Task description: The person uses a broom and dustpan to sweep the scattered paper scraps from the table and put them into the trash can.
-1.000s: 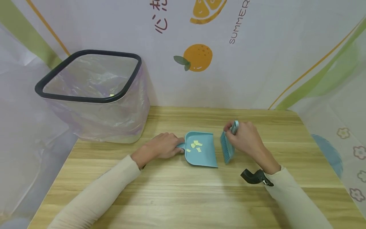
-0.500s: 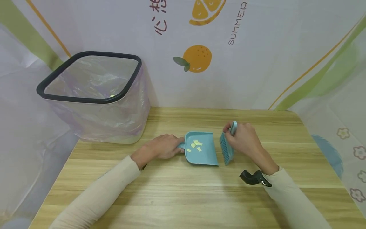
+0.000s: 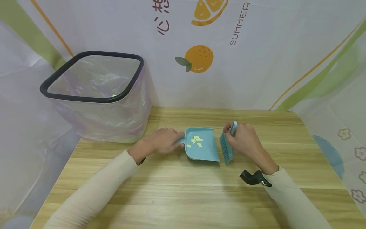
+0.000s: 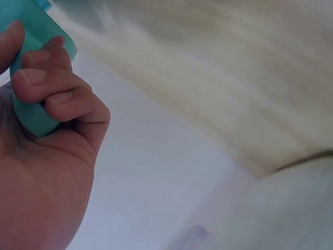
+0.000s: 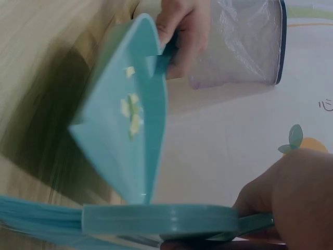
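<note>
My left hand [image 3: 164,140] grips the handle of a light blue dustpan [image 3: 205,152]. In the left wrist view its fingers curl around the teal handle [image 4: 36,119]. Several small yellow paper scraps [image 3: 196,139] lie in the pan, mostly toward the handle end. The right wrist view shows the pan [image 5: 112,133] raised over the table, its shadow below. My right hand [image 3: 245,137] holds a small matching brush [image 3: 227,149] by its handle, just right of the pan's open front edge. The bristles [image 5: 39,216] extend left in the right wrist view, down by the tabletop.
A bin with a black rim [image 3: 77,98] and a thin plastic liner stands at the table's back left; a yellow scrap [image 3: 114,95] shows inside. The wooden table [image 3: 183,197] backs onto a white curtain [image 3: 160,79] with fruit prints. A black strap mount [image 3: 253,177] sits at my right wrist.
My left hand has raised the dustpan off the table, and its scraps have stayed in it. My right hand and the brush have hardly moved.
</note>
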{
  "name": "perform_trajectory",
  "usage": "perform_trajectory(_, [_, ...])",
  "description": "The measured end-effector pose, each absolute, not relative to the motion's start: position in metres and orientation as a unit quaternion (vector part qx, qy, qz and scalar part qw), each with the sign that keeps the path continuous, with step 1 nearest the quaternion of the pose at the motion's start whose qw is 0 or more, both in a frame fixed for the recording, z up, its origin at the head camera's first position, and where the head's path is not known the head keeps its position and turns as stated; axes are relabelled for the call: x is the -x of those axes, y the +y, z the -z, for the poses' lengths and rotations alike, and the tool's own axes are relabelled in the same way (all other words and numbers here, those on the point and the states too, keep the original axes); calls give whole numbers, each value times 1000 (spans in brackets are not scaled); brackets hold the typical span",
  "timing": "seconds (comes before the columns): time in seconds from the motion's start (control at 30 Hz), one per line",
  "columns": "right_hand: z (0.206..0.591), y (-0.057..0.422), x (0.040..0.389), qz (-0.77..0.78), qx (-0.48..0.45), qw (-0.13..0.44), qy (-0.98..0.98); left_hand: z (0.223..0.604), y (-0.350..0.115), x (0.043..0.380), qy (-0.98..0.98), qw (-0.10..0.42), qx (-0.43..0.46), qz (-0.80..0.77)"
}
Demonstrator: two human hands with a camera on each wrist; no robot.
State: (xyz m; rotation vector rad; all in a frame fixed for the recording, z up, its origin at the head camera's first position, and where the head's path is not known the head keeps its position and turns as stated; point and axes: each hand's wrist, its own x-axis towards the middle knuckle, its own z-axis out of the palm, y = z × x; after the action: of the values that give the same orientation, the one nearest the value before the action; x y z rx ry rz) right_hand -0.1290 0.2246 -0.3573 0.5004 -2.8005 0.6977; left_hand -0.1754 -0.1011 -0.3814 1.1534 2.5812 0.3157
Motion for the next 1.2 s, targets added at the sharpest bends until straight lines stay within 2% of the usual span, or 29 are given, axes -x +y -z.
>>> perform_trajectory(0.3, [356,225,129,-238,-168,103,-951,357,-108,178,899,131,-402,-117])
perform_trajectory(0.6, [355,223,128,-248,-170,101,-948,333,-115,179,894,90,-424,-116])
perform_trajectory(0.87, [356,223,127,-249,-170,99,-948,315,-119,177,898,92,-417,-109])
perform_trajectory(1.2, [355,223,126,-252,-168,91,-949,296,-122,176,896,58,-427,-108])
